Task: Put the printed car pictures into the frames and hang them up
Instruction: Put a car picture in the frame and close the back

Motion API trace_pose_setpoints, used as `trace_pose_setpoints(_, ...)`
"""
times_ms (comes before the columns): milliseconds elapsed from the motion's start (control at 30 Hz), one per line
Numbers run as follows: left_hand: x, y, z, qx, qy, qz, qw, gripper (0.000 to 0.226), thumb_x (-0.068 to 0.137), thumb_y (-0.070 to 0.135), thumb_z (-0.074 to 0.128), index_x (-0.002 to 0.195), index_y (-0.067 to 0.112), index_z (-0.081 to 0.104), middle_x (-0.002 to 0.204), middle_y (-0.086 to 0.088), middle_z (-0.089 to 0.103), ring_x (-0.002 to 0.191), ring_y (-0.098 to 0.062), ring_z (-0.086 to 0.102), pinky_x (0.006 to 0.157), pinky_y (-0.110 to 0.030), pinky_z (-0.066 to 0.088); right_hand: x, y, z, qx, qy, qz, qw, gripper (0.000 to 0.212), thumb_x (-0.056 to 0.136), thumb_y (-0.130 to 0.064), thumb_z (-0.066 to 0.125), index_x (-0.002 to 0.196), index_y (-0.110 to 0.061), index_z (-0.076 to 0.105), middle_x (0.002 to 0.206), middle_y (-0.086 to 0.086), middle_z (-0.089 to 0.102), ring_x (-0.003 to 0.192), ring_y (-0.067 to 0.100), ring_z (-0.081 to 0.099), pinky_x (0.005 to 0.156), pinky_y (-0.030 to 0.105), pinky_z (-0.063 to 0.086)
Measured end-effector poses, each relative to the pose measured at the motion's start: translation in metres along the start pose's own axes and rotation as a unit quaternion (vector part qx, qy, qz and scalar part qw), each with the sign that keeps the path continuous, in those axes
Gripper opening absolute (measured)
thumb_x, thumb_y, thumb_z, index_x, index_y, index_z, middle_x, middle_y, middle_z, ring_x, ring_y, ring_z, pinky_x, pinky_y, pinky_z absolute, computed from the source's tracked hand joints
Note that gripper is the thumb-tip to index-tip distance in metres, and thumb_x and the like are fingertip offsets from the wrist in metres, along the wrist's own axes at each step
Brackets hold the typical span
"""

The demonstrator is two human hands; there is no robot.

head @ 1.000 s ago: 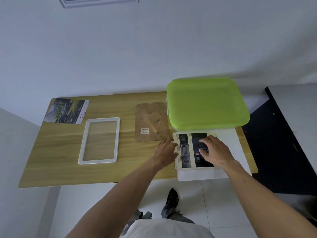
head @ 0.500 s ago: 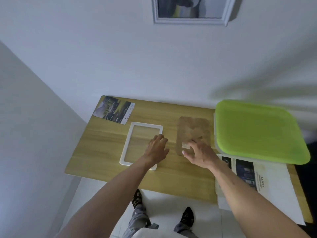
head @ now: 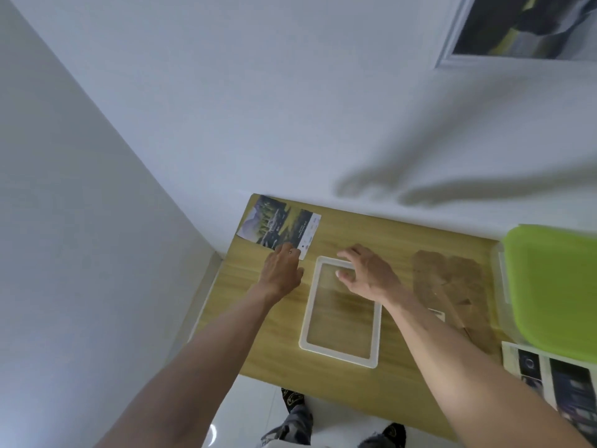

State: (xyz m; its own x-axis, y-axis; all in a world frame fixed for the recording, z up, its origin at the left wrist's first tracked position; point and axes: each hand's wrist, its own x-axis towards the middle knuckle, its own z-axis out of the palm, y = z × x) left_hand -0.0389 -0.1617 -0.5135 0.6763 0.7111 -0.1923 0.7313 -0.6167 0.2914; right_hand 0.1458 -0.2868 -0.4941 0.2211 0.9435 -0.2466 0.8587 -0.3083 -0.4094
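Note:
A printed car picture (head: 280, 225) lies at the far left corner of the wooden table (head: 349, 379). My left hand (head: 281, 267) reaches to its near edge, fingertips touching the print. A white empty frame (head: 340, 350) lies flat in the middle of the table. My right hand (head: 368, 273) hovers over the frame's far end with fingers spread and loosely bent, holding nothing. The brown backing board (head: 455, 295) lies right of the frame. More car prints (head: 555, 379) lie at the right edge.
A clear box with a green lid (head: 555, 286) stands at the right end of the table. A framed picture (head: 523, 27) hangs on the white wall above. A side wall closes in on the left. My feet (head: 342, 425) stand below the table's near edge.
Both hands moved left: the left from the frame to the car picture in the corner, the right from the backing board to over the frame. The view has swung left too.

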Motion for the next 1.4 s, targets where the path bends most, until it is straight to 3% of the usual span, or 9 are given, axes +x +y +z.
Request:
trace_pose_setpoints(200, 0.033, -0.049, 0.002, 0.009, 0.008, -0.009, 1.0, 0.045, 0.089, 0.019, 0.061, 0.131, 0.009, 0.052, 0.14, -0.009, 0.046, 0.129, -0.027, 0.042, 0.107, -0.036, 0.035, 0.054, -0.042, 0.028, -0.022, -0.026, 0.003, 0.999, 0.052, 0.099, -0.036, 0.056, 0.146, -0.017, 0.046, 0.152, 0.001, 0.044, 0.135, 0.023, 0.047, 0.11, 0.038, 0.042)
trace_pose_setpoints(333, 0.051, -0.073, 0.009, 0.033, -0.036, -0.011, 0.999, 0.067, 0.097, 0.037, 0.051, 0.152, 0.009, 0.024, 0.162, -0.009, 0.016, 0.148, -0.026, 0.016, 0.121, -0.042, 0.015, 0.087, -0.061, 0.047, -0.054, -0.044, 0.008, 0.998, 0.06, 0.101, -0.038, 0.054, 0.153, -0.014, 0.037, 0.161, 0.001, 0.032, 0.146, 0.023, 0.035, 0.117, 0.037, 0.033)
trace_pose_setpoints(433, 0.056, -0.09, 0.014, 0.045, -0.078, -0.002, 0.996, 0.071, 0.101, 0.048, 0.037, 0.156, 0.013, 0.01, 0.164, -0.003, 0.004, 0.151, -0.021, 0.003, 0.123, -0.042, 0.007, 0.105, -0.071, 0.057, -0.079, -0.052, -0.001, 0.995, 0.061, 0.101, -0.037, 0.053, 0.154, -0.012, 0.035, 0.163, 0.001, 0.029, 0.146, 0.022, 0.035, 0.116, 0.036, 0.034)
trace_pose_setpoints(633, 0.056, -0.101, 0.022, 0.034, -0.028, 0.024, 0.999, 0.069, 0.098, 0.054, 0.04, 0.153, 0.014, 0.025, 0.162, -0.003, 0.019, 0.149, -0.02, 0.015, 0.121, -0.038, 0.013, 0.116, -0.07, 0.062, -0.067, -0.037, 0.015, 0.997, 0.045, 0.1, -0.031, 0.057, 0.143, -0.016, 0.055, 0.158, -0.007, 0.038, 0.132, 0.016, 0.054, 0.102, 0.033, 0.047)
trace_pose_setpoints(833, 0.054, -0.108, 0.024, 0.023, 0.007, 0.078, 0.997, 0.067, 0.093, 0.054, 0.05, 0.147, 0.015, 0.041, 0.158, -0.005, 0.029, 0.144, -0.023, 0.027, 0.117, -0.036, 0.018, 0.114, -0.062, 0.067, -0.061, 0.023, -0.026, 0.998, 0.021, 0.097, -0.017, 0.059, 0.096, -0.008, 0.078, 0.133, 0.001, 0.066, 0.101, 0.02, 0.073, 0.079, 0.036, 0.059)
trace_pose_setpoints(1000, 0.046, -0.116, 0.021, 0.022, 0.096, 0.151, 0.984, 0.036, 0.083, 0.017, 0.073, 0.118, 0.01, 0.067, 0.129, -0.01, 0.063, 0.119, -0.029, 0.058, 0.1, -0.04, 0.042, 0.098, -0.049, 0.063, -0.026, 0.136, -0.067, 0.988, 0.003, 0.085, -0.006, 0.075, 0.082, -0.006, 0.076, 0.1, 0.005, 0.076, 0.066, 0.024, 0.074, 0.052, 0.035, 0.061)
trace_pose_setpoints(1133, 0.041, -0.111, 0.015, 0.021, 0.173, 0.175, 0.969, 0.021, 0.08, 0.008, 0.076, 0.101, 0.012, 0.075, 0.103, -0.003, 0.074, 0.096, -0.024, 0.067, 0.09, -0.033, 0.044, 0.084, -0.04, 0.049, -0.026, 0.162, -0.091, 0.982, 0.004, 0.087, -0.008, 0.073, 0.091, -0.007, 0.074, 0.094, 0.004, 0.073, 0.068, 0.026, 0.07, 0.06, 0.038, 0.06)
trace_pose_setpoints(1267, 0.036, -0.088, -0.001, 0.004, 0.215, 0.211, 0.953, 0.012, 0.086, 0.011, 0.067, 0.096, 0.011, 0.073, 0.092, -0.003, 0.072, 0.086, -0.025, 0.065, 0.085, -0.033, 0.043, 0.075, -0.043, 0.033, -0.056, 0.171, -0.121, 0.976, 0.028, 0.084, -0.017, 0.077, 0.11, -0.008, 0.071, 0.102, 0.006, 0.074, 0.082, 0.026, 0.071, 0.087, 0.042, 0.055)
trace_pose_setpoints(1400, 0.03, -0.059, -0.019, -0.033, 0.235, 0.205, 0.949, 0.024, 0.093, 0.025, 0.052, 0.098, 0.014, 0.073, 0.091, 0.001, 0.072, 0.085, -0.023, 0.064, 0.088, -0.031, 0.042, 0.064, -0.053, 0.014, -0.026, 0.213, -0.115, 0.97, 0.021, 0.084, -0.009, 0.076, 0.105, -0.011, 0.072, 0.094, 0.003, 0.075, 0.075, 0.029, 0.069, 0.073, 0.034, 0.053)
